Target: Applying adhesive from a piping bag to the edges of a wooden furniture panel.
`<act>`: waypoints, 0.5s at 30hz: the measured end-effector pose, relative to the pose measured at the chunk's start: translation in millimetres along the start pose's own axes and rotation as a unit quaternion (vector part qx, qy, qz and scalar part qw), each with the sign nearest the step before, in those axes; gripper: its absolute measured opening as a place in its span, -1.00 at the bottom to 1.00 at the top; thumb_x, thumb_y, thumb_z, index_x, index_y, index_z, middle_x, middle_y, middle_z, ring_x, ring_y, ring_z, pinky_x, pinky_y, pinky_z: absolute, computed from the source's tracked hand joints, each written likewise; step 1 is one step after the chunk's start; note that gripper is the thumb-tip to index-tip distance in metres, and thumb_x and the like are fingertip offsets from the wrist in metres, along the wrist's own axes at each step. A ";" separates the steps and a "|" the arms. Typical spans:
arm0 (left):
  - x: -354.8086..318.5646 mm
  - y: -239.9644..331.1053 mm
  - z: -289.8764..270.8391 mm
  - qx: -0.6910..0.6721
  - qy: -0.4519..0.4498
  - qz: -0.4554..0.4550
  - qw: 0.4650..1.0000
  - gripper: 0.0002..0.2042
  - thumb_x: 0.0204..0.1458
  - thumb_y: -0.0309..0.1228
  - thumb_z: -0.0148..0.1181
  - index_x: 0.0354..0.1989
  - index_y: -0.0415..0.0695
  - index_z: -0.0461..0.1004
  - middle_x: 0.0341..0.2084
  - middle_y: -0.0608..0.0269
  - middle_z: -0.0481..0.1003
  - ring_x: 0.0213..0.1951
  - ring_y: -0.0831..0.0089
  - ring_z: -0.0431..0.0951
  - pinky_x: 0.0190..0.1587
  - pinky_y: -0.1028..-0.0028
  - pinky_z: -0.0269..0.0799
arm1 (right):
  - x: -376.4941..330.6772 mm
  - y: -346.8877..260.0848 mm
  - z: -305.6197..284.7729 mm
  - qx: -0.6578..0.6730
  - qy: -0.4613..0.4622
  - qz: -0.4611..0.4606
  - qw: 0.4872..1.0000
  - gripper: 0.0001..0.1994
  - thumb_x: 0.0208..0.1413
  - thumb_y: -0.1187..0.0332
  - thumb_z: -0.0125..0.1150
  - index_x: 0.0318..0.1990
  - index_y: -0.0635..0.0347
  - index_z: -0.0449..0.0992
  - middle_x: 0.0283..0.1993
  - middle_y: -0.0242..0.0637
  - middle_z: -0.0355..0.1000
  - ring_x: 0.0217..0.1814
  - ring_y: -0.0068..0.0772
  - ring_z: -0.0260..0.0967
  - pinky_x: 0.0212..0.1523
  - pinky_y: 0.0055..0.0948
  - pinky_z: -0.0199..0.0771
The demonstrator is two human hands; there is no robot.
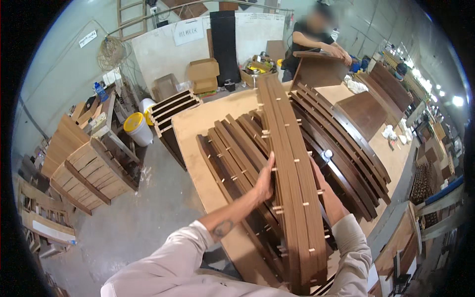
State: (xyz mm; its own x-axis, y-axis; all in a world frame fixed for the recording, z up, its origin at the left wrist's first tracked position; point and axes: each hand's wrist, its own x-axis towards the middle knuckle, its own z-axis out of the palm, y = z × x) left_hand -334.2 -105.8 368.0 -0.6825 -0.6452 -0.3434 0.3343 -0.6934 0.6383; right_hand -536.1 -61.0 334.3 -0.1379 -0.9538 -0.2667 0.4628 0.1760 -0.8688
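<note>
A: What is the biggest thing here?

B: The pale plywood worktable (208,123), which spreads out beyond the fingers on every side. On it lie dark brown wooden slats studded with pale dowel pegs: one loose spread (232,143) just left of the left fingertips, another fanned row (341,148) beyond and to the right of the right hand.

A: And what is in hand?

B: A bundle of long brown wooden slats with pegs (292,168), stood on edge and squared together between the two hands. The left hand (265,180) lies flat against its left face, fingers straight and close together, thumb up along the side. The right hand (319,175) is on the far face; the bundle hides its fingers, so I cannot tell how they lie.

A: How far along is it, would you judge?

B: Partway. One stack looks gathered and pegged, while many slats on both sides lie unstacked.

A: Anything smaller?

B: A person in a dark shirt (309,42) at the table's far end, handling a brown wooden panel (319,69), and a white bucket with a yellow lid (138,128) on the floor, far left of the left fingers.
</note>
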 end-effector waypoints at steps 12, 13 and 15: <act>-3.1 -84.1 -3.5 -0.001 0.087 0.000 0.996 0.14 -0.08 0.51 -0.13 0.49 -0.03 -0.39 0.47 0.08 -0.54 0.45 0.01 -0.62 0.36 -0.25 -0.63 | -16.6 -17.6 -25.1 -0.164 -0.081 0.100 0.978 -0.38 0.27 -0.13 -0.06 0.34 0.08 0.28 0.30 -0.22 0.30 0.30 -0.33 0.25 0.26 -0.32 0.26; -1.9 -89.3 -4.0 -0.005 0.087 -0.008 0.996 0.15 -0.10 0.52 -0.12 0.49 -0.03 -0.39 0.47 0.08 -0.54 0.45 0.01 -0.63 0.36 -0.26 -0.63 | -12.8 -14.4 -33.3 -0.182 -0.077 0.115 0.974 -0.36 0.27 -0.14 -0.07 0.34 0.08 0.27 0.31 -0.21 0.29 0.32 -0.32 0.23 0.27 -0.31 0.23; 0.4 -95.7 -7.4 0.001 0.075 -0.014 0.997 0.15 -0.10 0.52 -0.13 0.49 -0.03 -0.38 0.47 0.13 -0.54 0.45 0.04 -0.62 0.37 -0.24 -0.61 | -6.0 -6.4 -50.9 -0.217 -0.070 0.139 0.964 -0.34 0.26 -0.18 -0.10 0.36 0.06 0.25 0.34 -0.20 0.26 0.35 -0.30 0.18 0.31 -0.28 0.19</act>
State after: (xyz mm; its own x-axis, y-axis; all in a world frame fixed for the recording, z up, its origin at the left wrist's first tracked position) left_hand -361.7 -42.1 301.7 -0.5860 -0.6669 -0.4603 0.3150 -0.7109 0.6288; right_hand -582.7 -44.0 320.2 0.0712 -0.8732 -0.4821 0.0510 0.4859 -0.8725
